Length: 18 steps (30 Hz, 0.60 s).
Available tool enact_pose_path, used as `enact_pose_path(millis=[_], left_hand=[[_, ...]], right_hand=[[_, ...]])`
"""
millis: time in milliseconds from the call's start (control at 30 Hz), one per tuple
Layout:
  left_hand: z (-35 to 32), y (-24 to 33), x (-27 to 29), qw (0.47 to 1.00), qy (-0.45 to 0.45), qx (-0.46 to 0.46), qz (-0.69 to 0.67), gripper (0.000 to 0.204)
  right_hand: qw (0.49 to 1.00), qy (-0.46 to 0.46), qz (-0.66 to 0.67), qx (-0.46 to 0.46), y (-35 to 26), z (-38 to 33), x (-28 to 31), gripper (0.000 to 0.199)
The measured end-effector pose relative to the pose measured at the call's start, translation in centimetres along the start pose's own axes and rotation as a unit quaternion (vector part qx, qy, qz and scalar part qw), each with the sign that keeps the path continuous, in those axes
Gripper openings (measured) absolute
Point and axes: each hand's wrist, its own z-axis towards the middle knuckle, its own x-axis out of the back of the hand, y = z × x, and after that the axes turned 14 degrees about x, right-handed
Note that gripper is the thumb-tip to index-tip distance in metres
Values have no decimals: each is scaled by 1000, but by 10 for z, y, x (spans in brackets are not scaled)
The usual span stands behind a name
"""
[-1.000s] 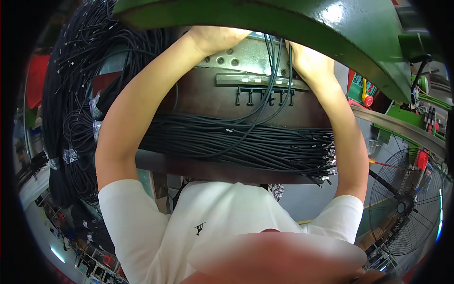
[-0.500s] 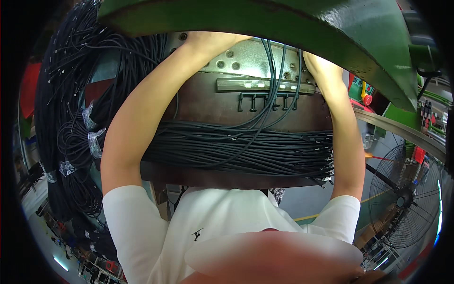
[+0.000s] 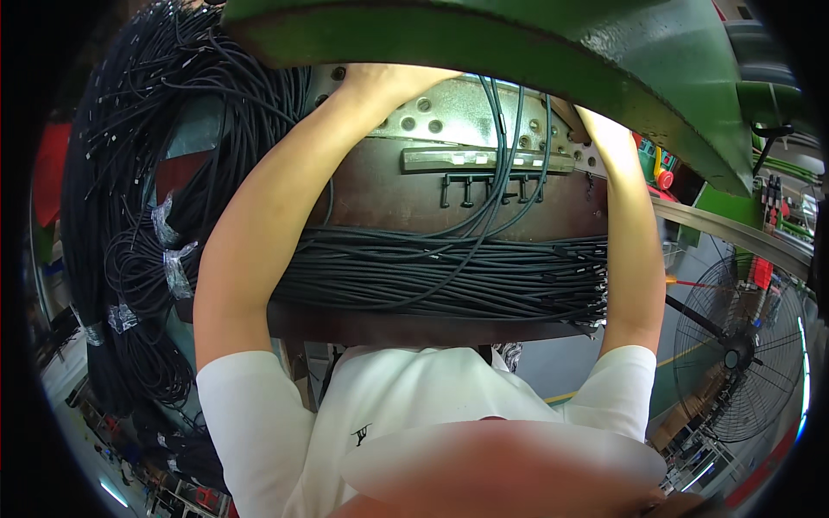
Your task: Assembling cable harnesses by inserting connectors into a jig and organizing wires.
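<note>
Both arms reach up under a green machine frame (image 3: 484, 43). My left hand (image 3: 393, 82) lies over the lit metal plate (image 3: 471, 104) with holes, and the frame hides its fingers. At the plate's right side, my right hand (image 3: 607, 129) shows only near the wrist; its fingers are also hidden. Several black cables (image 3: 499, 142) hang down between the hands, their upper ends out of sight behind the frame. They curve down onto a row of black cables (image 3: 432, 272) lying across the brown table. Whether either hand holds anything does not show.
A clear bar (image 3: 475, 161) lies on the table, with small black molded pieces (image 3: 492, 186) beside it. Large cable bundles (image 3: 129, 198) hang at the left, some wrapped in plastic. A caged fan (image 3: 738, 354) and a red button (image 3: 664, 180) are at the right.
My right wrist has moved slightly to the right, away from the hanging cables, and more of the plate's right edge shows. The left hand stays nearly in place.
</note>
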Motion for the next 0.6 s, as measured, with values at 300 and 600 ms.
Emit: enact_pose_path(millis=[300, 600], left_hand=[[-2, -12, -6, 999, 24, -22, 21, 33], [3, -3, 0, 995, 61, -80, 9, 28]], right_hand=[[991, -44, -123, 20, 0, 16, 9, 30], [987, -94, 16, -128, 58, -11, -40, 39]])
